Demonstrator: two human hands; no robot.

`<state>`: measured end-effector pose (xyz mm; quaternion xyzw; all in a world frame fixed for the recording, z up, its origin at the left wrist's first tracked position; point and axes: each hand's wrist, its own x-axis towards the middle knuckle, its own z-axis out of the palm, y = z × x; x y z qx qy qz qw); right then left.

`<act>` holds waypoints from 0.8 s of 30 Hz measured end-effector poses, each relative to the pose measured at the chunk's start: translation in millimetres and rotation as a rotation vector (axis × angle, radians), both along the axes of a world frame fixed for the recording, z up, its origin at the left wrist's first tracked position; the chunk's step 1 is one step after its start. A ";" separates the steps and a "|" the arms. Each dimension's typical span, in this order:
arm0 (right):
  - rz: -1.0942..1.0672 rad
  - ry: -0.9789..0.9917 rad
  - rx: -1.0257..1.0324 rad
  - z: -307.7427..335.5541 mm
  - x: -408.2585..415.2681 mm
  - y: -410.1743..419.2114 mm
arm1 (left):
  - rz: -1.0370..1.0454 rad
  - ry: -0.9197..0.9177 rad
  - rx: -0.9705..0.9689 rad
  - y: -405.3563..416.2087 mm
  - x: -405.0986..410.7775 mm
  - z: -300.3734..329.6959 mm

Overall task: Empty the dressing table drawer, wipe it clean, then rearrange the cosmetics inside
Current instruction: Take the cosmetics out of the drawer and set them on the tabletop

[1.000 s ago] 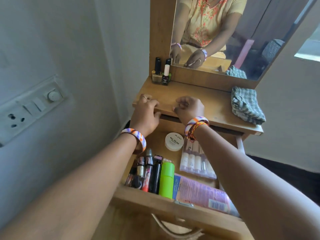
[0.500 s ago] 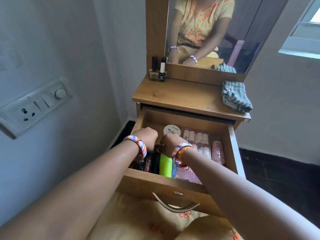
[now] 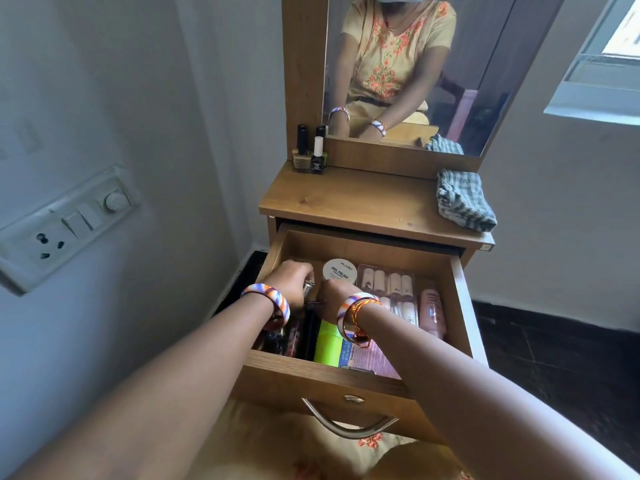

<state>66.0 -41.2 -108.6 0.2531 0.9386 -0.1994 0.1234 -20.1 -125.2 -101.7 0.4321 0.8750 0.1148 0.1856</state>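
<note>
Both grips were down in the open drawer (image 3: 349,379) at its back-left corner: the left hand (image 3: 294,284) had its fingers curled round a small silver-capped item (image 3: 309,285), and the right hand (image 3: 334,294) was curled close beside it over some dark small thing, though I couldn't tell whether it actually pinched anything.

Head view, the only one: drawer pulled right out and full. White nail polish jar (image 3: 339,270) sat just behind the hands, a clear pack of press-on nails (image 3: 391,285) to its right, a pink tube (image 3: 432,311) along the right wall. Near the front wall lay a bright green tube (image 3: 329,342), dark lipstick-type sticks (image 3: 294,336) and a pink printed packet (image 3: 374,360). On the worktop (image 3: 363,202) stood two nail polish bottles (image 3: 311,154) against the mirror frame, and a folded checked cloth (image 3: 464,202) lay at the right end, untouched.

Progress, my judgement: barely started. Drawer opened, emptying only beginning, nearly all cosmetics still inside. Left to do: clear everything out, wipe with the cloth, rearrange the lot back in.
</note>
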 end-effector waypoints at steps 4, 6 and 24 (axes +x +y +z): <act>0.031 0.039 -0.032 4.2 1.5 1.9 | 0.041 -0.073 0.129 1.7 -4.5 4.4; 0.020 0.062 -0.054 9.7 1.4 6.9 | 0.087 -0.109 0.210 5.5 -11.0 10.3; -0.580 0.652 -1.028 97.9 -33.0 70.7 | 0.508 -0.990 0.901 34.9 -61.4 87.6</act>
